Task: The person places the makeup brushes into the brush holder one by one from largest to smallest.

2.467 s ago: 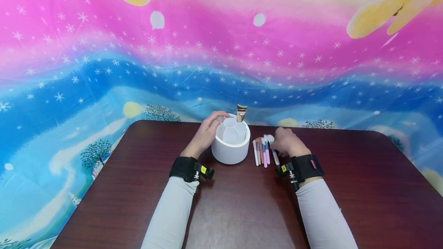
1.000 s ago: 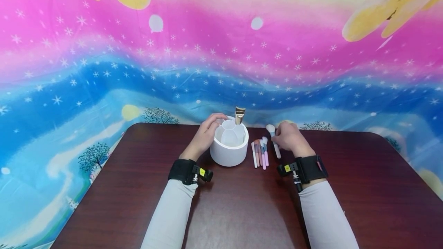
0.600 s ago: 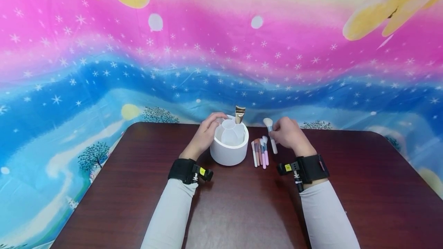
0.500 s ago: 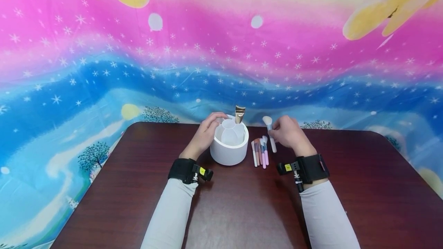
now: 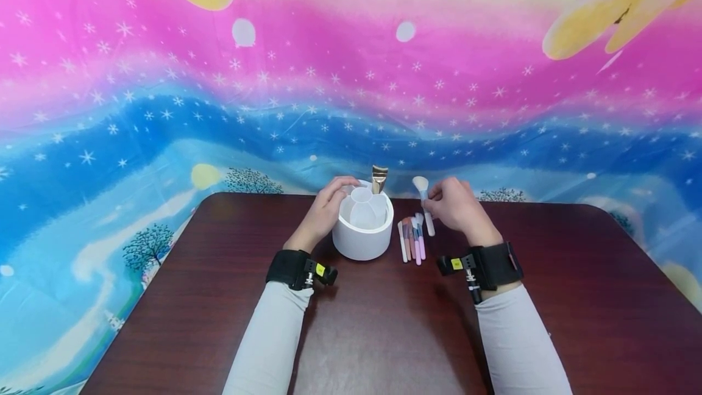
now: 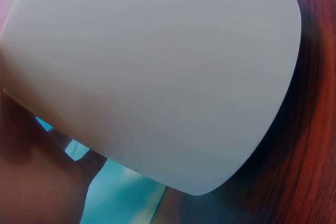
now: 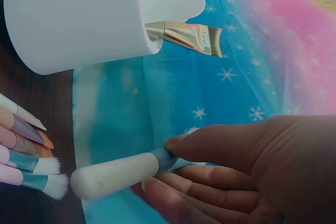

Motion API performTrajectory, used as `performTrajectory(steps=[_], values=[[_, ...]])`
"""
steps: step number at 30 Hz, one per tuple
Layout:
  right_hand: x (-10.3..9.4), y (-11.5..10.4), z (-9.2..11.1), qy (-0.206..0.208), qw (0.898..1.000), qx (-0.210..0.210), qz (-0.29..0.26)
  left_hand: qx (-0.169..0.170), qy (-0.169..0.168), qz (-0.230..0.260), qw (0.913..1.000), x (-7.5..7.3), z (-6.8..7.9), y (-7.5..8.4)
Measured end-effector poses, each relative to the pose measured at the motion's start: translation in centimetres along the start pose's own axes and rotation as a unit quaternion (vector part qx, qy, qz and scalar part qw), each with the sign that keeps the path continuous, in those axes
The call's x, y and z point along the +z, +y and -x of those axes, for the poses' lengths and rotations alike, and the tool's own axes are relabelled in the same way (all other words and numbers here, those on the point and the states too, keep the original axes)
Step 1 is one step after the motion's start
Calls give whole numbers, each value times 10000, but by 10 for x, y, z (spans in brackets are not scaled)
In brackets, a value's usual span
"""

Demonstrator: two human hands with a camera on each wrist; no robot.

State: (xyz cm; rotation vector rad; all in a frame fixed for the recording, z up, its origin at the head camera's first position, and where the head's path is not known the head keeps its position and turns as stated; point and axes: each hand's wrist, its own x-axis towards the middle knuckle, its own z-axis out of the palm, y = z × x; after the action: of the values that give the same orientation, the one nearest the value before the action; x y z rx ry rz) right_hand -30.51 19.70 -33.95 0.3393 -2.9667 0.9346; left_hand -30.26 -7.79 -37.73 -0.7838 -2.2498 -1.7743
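In the head view a round white makeup brush holder with clear inner compartments stands on the table. My left hand grips its left side, fingertips bent over the rim; the left wrist view is mostly filled by the holder's white wall. A wide gold makeup brush stands in the holder, bristles up. To the holder's right, my right hand pinches a white-handled makeup brush near its blue-grey collar, between thumb and fingers. In the head view its fluffy pale head points up and its handle end points down.
Several pink, brown and white makeup brushes lie side by side on the dark wooden table, between the holder and my right hand. A colourful snowy cloth hangs along the table's far edge.
My right hand has taken the white brush from the right side of the row, lifted it and moved it up and slightly left. My left hand stays on the holder.
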Motion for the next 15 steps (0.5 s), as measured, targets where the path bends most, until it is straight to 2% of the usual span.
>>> performTrajectory(steps=[3, 8, 15], values=[[-1, -2, -1, 189, 9997, -163, -4, -20, 1, 22, 10000, -1, 0, 1], [-1, -6, -3, 451, 9988, -200, -23, -95, -8, 43, 9999, -1, 0, 2], [-1, -8, -1, 1046, 9935, -406, -176, -50, 19, -1, 10000, 0, 0, 2]])
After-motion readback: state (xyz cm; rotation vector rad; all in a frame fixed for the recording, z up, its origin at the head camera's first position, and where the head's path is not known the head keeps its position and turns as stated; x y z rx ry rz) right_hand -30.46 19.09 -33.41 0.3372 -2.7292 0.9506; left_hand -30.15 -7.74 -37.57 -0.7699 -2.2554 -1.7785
